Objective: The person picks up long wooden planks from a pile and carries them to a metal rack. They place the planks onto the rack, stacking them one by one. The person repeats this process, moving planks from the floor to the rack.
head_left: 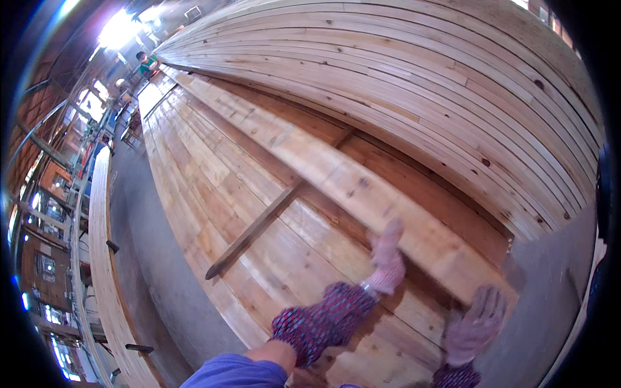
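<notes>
A long, pale timber plank (336,178) with dark knots runs from my hands toward the far left, slightly blurred. In a pinkish knit glove, my left hand (388,258) grips its near-left edge, fingertips over the top. My right hand (477,323), gloved the same way, touches the plank's near end with its fingers stretched out flat. Its palm side is hidden. Patterned dark sleeve covers come up to both gloves. Beneath the plank, a thin wooden stick (259,226) lies across a layer of glossy boards (213,187).
A tall stack of timber (414,77) rises on the right. At the plank's far end stands a person in green (147,64). Left of the boards is a grey floor (149,239), with another long timber piece (103,258) on black supports beyond it.
</notes>
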Demonstrator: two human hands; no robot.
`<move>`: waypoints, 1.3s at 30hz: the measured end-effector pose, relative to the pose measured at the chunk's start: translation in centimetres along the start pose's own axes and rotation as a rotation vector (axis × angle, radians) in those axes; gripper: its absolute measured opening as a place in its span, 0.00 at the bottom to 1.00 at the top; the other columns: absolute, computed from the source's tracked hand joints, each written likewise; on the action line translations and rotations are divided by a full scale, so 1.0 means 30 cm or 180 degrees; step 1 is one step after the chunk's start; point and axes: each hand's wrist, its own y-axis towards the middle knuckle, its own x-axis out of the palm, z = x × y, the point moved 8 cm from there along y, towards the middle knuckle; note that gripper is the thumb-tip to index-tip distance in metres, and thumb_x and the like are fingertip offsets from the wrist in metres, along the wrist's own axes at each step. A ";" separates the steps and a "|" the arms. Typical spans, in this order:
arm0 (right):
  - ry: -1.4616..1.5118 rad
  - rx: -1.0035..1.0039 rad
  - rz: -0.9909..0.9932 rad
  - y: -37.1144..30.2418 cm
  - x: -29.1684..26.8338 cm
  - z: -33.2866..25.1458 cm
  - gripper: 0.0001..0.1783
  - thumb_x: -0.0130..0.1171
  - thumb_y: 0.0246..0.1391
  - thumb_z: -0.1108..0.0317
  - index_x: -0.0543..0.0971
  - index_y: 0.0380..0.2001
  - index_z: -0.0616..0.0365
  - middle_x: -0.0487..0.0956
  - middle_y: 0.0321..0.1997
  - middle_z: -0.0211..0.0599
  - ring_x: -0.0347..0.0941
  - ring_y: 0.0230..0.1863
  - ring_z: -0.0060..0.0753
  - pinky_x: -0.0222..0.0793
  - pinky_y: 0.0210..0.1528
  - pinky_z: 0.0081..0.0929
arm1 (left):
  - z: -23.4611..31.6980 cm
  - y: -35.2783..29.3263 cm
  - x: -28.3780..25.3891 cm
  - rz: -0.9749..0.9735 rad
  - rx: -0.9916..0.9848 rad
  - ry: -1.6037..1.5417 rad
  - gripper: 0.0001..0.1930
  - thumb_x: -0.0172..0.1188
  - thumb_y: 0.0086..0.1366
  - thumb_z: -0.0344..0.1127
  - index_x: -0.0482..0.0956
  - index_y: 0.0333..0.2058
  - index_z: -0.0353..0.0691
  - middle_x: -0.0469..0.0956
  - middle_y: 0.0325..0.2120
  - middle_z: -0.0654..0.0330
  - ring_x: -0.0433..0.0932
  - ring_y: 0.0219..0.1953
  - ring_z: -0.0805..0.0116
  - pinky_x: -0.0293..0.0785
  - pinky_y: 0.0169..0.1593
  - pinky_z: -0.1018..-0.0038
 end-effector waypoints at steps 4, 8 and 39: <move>-0.0416 0.0076 -0.0176 0.338 0.179 0.156 0.35 0.58 0.50 0.49 0.67 0.58 0.57 0.67 0.60 0.44 0.60 0.63 0.48 0.53 0.66 0.52 | -0.051 0.212 0.273 0.0953 0.0026 0.1342 0.41 0.59 0.58 0.48 0.52 0.61 0.26 0.60 0.59 0.39 0.66 0.57 0.50 0.62 0.61 0.62; -0.0189 -0.0194 0.0852 0.298 0.326 0.261 0.40 0.62 0.44 0.45 0.68 0.58 0.54 0.67 0.61 0.40 0.60 0.62 0.45 0.52 0.67 0.48 | -0.046 0.240 0.384 0.1361 -0.0027 0.1969 0.53 0.66 0.51 0.61 0.50 0.59 0.22 0.58 0.58 0.31 0.64 0.58 0.44 0.61 0.60 0.60; 0.5823 -0.1201 -0.1927 -0.824 -0.292 -1.330 0.23 0.52 0.59 0.68 0.69 0.57 0.65 0.71 0.58 0.46 0.67 0.60 0.39 0.62 0.62 0.30 | 0.705 -2.561 -2.166 0.4280 0.1607 0.3174 0.18 0.54 0.65 0.49 0.73 0.46 0.43 0.76 0.38 0.61 0.77 0.36 0.66 0.75 0.37 0.67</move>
